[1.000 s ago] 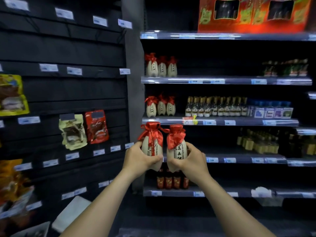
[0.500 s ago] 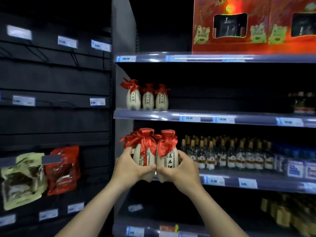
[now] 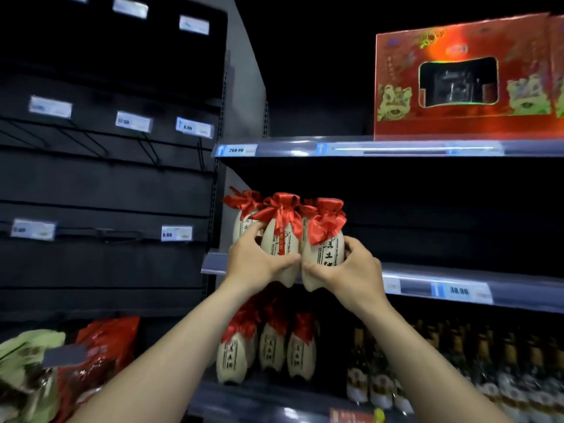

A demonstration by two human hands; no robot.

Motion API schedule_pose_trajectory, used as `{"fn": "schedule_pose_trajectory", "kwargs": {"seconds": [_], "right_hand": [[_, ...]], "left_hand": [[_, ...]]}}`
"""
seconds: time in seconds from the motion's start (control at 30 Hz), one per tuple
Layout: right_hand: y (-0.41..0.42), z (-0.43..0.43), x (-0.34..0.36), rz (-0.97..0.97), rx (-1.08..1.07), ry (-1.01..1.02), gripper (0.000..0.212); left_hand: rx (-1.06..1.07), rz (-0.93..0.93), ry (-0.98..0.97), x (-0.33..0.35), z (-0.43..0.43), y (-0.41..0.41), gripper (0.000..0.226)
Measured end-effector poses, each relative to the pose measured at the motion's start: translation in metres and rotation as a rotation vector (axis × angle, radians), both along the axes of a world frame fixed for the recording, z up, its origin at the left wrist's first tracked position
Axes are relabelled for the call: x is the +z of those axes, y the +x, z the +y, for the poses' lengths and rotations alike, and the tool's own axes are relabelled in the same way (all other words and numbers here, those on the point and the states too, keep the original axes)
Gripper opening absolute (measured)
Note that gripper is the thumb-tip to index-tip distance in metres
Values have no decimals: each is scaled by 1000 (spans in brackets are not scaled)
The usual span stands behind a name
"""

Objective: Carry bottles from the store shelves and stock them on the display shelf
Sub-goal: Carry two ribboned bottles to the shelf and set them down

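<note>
I hold two cream ceramic bottles capped with red cloth and ribbon, side by side. My left hand (image 3: 256, 264) grips the left bottle (image 3: 279, 239). My right hand (image 3: 351, 273) grips the right bottle (image 3: 325, 251), which carries black characters. Both are raised level with the front edge of the middle shelf (image 3: 427, 285). Just behind them at that shelf's left end stands another such bottle (image 3: 242, 219), mostly hidden by the ones I hold. On the shelf below, three more of the same bottles (image 3: 271, 346) stand in a row.
A red gift box (image 3: 457, 77) sits on the top shelf (image 3: 381, 148). Rows of small dark bottles (image 3: 442, 377) fill the lower shelf at right. A dark panel with price tags (image 3: 177, 233) and hanging snack packs (image 3: 97, 361) lies left. The middle shelf is dark right of my hands.
Both hands have risen with the two bottles from the lower shelves up to the middle shelf's front edge. The view has moved closer and tilted upward.
</note>
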State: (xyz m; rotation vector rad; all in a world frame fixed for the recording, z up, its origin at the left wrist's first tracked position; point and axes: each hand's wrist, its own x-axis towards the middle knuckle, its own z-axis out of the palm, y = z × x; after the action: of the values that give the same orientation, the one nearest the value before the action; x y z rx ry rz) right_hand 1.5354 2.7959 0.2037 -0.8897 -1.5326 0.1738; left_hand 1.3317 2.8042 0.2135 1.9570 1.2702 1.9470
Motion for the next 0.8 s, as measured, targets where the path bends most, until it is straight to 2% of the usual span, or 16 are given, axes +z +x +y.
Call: {"fn": "schedule_pose_trajectory", "kwargs": {"seconds": [0.13,0.43,0.63,0.8], "right_hand": [[-7,25,28,18,-73,22,48],[-22,80,59,8,-121,13,56],[-26,109,53,-26,-140,-10,57],[-20,118,49,-70,-174,-60,64]], "left_hand": [[20,-21,50,23,26,-3,65],[50,-74,5,55,85,-14,71],[89,-55,-5,48,101,-16,46],[68,28,-2,46,103,-7,41]]}}
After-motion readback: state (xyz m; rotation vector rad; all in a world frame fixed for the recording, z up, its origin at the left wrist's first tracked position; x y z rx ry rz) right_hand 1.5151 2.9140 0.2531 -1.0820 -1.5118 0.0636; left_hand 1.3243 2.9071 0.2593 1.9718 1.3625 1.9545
